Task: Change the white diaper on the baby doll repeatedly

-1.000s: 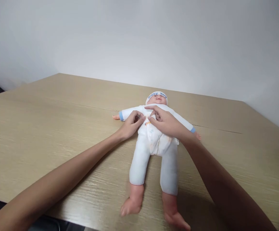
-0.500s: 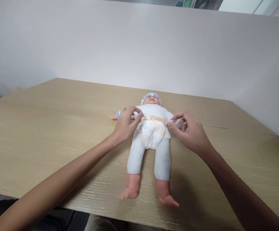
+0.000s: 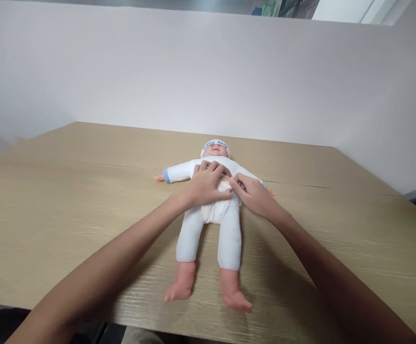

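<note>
A baby doll (image 3: 225,234) in a white suit with blue cuffs and a white cap lies on its back on the wooden table (image 3: 68,191), feet toward me. A diaper (image 3: 215,210) is wrapped round its hips. My left hand (image 3: 206,184) lies palm down over the doll's belly, fingers curled on the diaper's top edge. My right hand (image 3: 253,193) presses against the doll's right side at the waist, fingertips pinched on the diaper's edge. The waistband is hidden under both hands.
A plain white wall (image 3: 193,71) rises behind the table. A seam (image 3: 319,186) runs across the tabletop behind the doll. The table's near edge (image 3: 139,329) is close to my body. Shelves show at the top right.
Both hands have come together over the doll's waist; half a second ago they were apart at its sides with the diaper front in view. The view has shifted slightly.
</note>
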A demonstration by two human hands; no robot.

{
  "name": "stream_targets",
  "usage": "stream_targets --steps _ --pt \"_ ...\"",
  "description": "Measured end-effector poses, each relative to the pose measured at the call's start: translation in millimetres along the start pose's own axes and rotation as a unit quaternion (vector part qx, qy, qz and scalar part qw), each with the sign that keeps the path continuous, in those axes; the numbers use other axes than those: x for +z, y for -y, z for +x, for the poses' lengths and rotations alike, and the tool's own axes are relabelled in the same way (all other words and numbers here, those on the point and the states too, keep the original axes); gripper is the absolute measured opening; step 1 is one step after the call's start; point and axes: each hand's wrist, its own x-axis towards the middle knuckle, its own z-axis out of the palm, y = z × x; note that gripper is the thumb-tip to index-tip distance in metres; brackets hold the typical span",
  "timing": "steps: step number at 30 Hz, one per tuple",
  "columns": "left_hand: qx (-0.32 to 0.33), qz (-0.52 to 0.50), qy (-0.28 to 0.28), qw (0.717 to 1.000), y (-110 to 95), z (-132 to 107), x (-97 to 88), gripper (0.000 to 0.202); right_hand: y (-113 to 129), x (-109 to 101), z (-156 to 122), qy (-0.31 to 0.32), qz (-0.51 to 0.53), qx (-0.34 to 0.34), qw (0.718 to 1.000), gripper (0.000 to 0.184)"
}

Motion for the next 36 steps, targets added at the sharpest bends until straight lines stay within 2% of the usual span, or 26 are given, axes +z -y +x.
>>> stream_targets --steps 4,7,10,14,19,23,25,27,30,33,36 --pt "0.001 0.025 -0.002 1.000 -2 3 0.6 0.047 -9 -6 -2 -0.003 0.006 -0.011 1.000 0.032" --pt "0.008 0.040 -0.007 0.999 -4 8 2.5 0.050 -21 -10 -10 -0.050 0.075 0.047 0.995 0.036" --pt "0.020 0.045 -0.009 0.999 -6 11 5.3 0.059 -33 -10 -23 -0.093 0.156 0.102 0.978 0.046" --pt "0.018 0.052 -0.007 0.998 -7 12 8.4 0.060 -34 -2 -26 -0.099 0.199 0.120 0.968 0.050" --pt "0.016 0.052 -0.026 0.998 -7 11 10.6 0.063 -13 16 -2 -0.065 0.204 0.093 0.972 0.043" --pt "0.006 0.045 -0.028 0.999 -7 10 12.2 0.060 -3 22 8 -0.047 0.173 0.086 0.980 0.039" --pt "0.006 0.039 -0.032 0.999 -7 10 12.9 0.061 -4 22 4 -0.054 0.159 0.089 0.982 0.037" --pt "0.007 0.036 -0.035 0.999 -6 10 13.4 0.064 -7 23 -7 -0.089 0.154 0.088 0.980 0.037" --pt "0.008 0.039 -0.034 0.999 -5 9 14.5 0.065 -9 27 -28 -0.131 0.142 0.041 0.980 0.041" --pt "0.006 0.034 -0.034 0.999 -2 9 16.6 0.067 -5 35 -45 -0.119 0.106 -0.021 0.987 0.045" --pt "0.004 0.026 -0.037 0.999 0 10 17.4 0.067 0 43 -52 -0.113 0.065 -0.035 0.991 0.052"
